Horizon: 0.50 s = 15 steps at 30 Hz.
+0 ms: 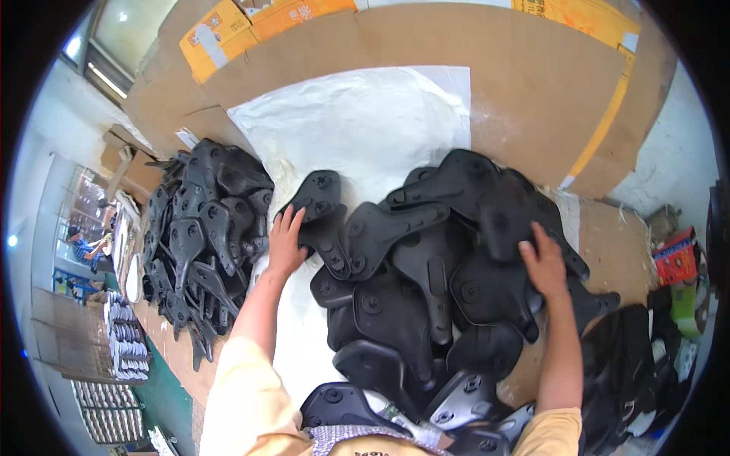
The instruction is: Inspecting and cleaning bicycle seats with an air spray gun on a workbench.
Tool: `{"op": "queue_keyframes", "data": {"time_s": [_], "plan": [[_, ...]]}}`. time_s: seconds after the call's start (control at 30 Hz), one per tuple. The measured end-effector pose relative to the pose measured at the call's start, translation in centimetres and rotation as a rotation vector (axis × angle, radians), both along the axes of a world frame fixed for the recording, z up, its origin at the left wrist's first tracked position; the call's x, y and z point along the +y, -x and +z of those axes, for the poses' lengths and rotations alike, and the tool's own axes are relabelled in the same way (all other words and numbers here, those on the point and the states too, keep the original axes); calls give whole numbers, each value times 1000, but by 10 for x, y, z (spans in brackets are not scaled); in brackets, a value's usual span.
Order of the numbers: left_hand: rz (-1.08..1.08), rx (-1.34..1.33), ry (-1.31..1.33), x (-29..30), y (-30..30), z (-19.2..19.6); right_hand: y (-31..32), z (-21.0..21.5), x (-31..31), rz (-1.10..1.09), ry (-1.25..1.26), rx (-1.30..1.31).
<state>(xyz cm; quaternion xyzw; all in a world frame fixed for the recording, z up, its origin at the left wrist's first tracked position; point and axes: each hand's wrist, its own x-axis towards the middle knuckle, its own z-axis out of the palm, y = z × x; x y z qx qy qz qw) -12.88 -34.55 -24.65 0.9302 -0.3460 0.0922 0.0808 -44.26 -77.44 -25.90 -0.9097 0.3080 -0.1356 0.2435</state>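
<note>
Left hand [285, 243] flat, fingers spread on a black plastic shell [319, 199] at the heap's left edge, gripping nothing. Right hand [544, 266] open too, pressing the heap [426, 281], seemingly steadying it on the white sheet [365, 121].

Flattened brown cardboard sheets [487, 83] cover the work surface, some with yellow printed panels [228, 34]. A crinkled white plastic sheet [365, 121] lies over the cardboard. On it rests a heap of black moulded plastic saddle bases [426, 281]; a second stacked pile [201, 228] sits at the left.
</note>
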Motion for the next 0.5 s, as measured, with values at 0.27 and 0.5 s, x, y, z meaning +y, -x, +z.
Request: {"op": "queue_keyframes", "data": {"time_s": [0.27,0.5], "plan": [[6,445,229,8,-25,24,46,116,208,116,286,-284],[99,1086,814,140,-5,86,144,62,404,357,-301,62]]}}
